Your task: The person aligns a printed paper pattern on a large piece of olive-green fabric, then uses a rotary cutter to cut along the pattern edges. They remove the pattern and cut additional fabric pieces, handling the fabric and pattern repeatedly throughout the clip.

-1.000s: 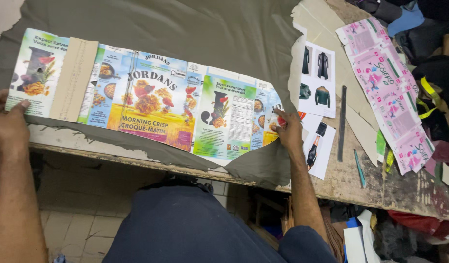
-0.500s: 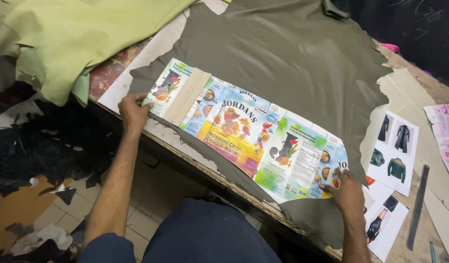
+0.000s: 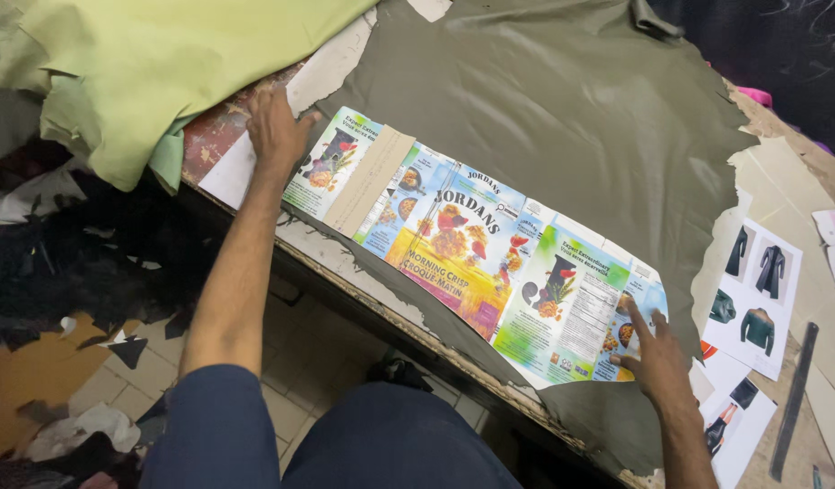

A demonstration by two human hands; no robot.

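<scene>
A flattened cereal box, printed in bright colours, is laid lengthwise across a sheet of olive leather on the workbench. Its far end is pinned by the left hand, fingers spread flat, nothing grasped. Its near end is pressed down by the right hand, fingers extended and touching the card, also not gripping. A pale green hide is heaped beyond the left hand. Sheets printed with jacket pictures lie just beside the right hand.
</scene>
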